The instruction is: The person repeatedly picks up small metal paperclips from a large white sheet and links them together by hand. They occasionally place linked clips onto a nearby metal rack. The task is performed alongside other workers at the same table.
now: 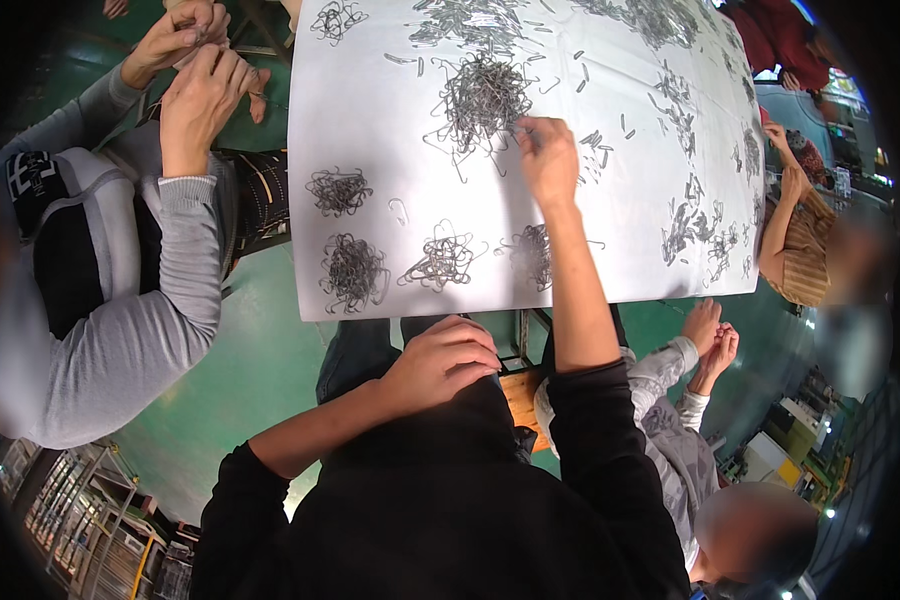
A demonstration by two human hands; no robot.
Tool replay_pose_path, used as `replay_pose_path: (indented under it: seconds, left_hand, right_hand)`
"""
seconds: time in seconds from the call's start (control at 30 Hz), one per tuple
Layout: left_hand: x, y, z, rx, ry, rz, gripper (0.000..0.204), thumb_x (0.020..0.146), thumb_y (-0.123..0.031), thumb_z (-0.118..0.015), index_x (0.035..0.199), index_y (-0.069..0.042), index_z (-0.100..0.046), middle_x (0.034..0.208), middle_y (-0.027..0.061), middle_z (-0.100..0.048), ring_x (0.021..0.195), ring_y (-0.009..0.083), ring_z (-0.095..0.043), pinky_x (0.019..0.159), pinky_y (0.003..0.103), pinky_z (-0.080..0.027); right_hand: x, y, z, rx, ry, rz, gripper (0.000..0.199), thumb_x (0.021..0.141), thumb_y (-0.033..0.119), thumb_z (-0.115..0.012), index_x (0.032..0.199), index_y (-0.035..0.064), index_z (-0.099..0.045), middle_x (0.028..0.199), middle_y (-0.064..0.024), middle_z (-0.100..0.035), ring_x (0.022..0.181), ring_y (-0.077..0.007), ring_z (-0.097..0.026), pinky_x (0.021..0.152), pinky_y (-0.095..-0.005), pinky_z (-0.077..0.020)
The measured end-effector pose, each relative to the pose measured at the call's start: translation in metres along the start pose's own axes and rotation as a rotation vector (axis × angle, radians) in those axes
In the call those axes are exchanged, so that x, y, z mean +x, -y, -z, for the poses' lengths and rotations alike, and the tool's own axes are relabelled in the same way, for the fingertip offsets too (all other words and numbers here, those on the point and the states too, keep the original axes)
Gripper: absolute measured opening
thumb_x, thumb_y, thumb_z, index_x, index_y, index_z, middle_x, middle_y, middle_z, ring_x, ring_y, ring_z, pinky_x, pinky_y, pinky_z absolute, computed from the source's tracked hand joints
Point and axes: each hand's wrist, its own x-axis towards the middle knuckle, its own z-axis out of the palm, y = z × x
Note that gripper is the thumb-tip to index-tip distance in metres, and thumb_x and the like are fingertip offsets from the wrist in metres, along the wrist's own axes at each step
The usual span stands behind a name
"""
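Note:
A large tangled pile of bent grey wire hooks (485,100) lies on the white-covered table (420,185). At its right edge, my right hand (550,165) reaches down with thumb and fingers drawn together; what is between the fingertips is too small to make out. My left hand (442,362) is over my lap, just below the table's near edge. Its fingers are bent and pressed together, back of the hand up, so the palm and anything in it are hidden. Under my right forearm sits a smaller hook pile (530,255), partly covered.
Smaller hook piles lie nearby: one at centre front (442,260), one at left front (352,270), one above that (338,190). Loose metal pieces (685,225) scatter rightward. A person in a grey sweater (185,270) works at left; another in patterned grey (660,400) sits close at right.

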Motion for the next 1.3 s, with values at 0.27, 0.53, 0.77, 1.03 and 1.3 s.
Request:
replay_pose_path:
  seconds: [0.27, 0.53, 0.77, 1.03, 1.3]
  left_hand:
    - [-0.006, 0.004, -0.001, 0.054, 0.011, -0.069, 0.009, 0.08, -0.009, -0.071, 0.089, -0.008, -0.068, 0.095, 0.0026, -0.064, 0.092, 0.0217, -0.06, 0.079, 0.033, -0.051]
    - [-0.016, 0.004, -0.001, 0.044, 0.04, -0.064, 0.009, 0.081, -0.01, -0.069, 0.09, -0.009, -0.068, 0.095, 0.0026, -0.064, 0.09, 0.0218, -0.06, 0.078, 0.033, -0.051]
    - [-0.022, 0.003, -0.002, 0.06, 0.048, -0.101, 0.009, 0.082, -0.011, -0.069, 0.09, -0.009, -0.068, 0.094, 0.0034, -0.064, 0.091, 0.0228, -0.06, 0.079, 0.033, -0.05]
    - [-0.026, -0.001, -0.001, 0.083, 0.027, -0.104, 0.009, 0.081, -0.008, -0.068, 0.089, -0.007, -0.069, 0.092, 0.0053, -0.065, 0.094, 0.0242, -0.06, 0.081, 0.034, -0.05]
    - [-0.026, -0.004, 0.0, 0.117, 0.063, -0.225, 0.011, 0.076, 0.001, -0.069, 0.086, -0.003, -0.069, 0.085, 0.007, -0.067, 0.084, 0.0236, -0.062, 0.081, 0.034, -0.049]
  right_hand:
    - [-0.033, 0.018, -0.032, -0.249, 0.273, 0.295, 0.047, 0.091, 0.045, -0.053, 0.133, 0.0245, -0.052, 0.147, -0.0058, -0.037, 0.14, -0.03, -0.026, 0.108, -0.0642, -0.0219]
    - [-0.078, 0.016, -0.013, -0.229, 0.292, 0.339, 0.042, 0.09, 0.048, -0.053, 0.126, 0.0275, -0.059, 0.145, -0.0024, -0.042, 0.141, -0.0258, -0.027, 0.107, -0.0708, -0.0145]
    - [-0.029, -0.034, 0.021, -0.043, -0.042, -0.053, 0.009, 0.082, 0.014, -0.064, 0.084, 0.0108, -0.072, 0.09, -0.0093, -0.067, 0.08, -0.0291, -0.066, 0.072, -0.0386, -0.053]
    - [-0.008, -0.055, 0.013, -0.582, 0.377, 0.031, 0.024, 0.087, 0.023, -0.058, 0.106, 0.0091, -0.065, 0.102, -0.0074, -0.066, 0.1, -0.0263, -0.063, 0.088, -0.0466, -0.0466]
    - [-0.134, 0.0, 0.06, 0.592, 0.123, -0.422, 0.012, 0.087, 0.007, -0.063, 0.094, -0.0017, -0.066, 0.081, -0.0057, -0.068, 0.075, -0.0148, -0.06, 0.071, -0.0272, -0.0461]
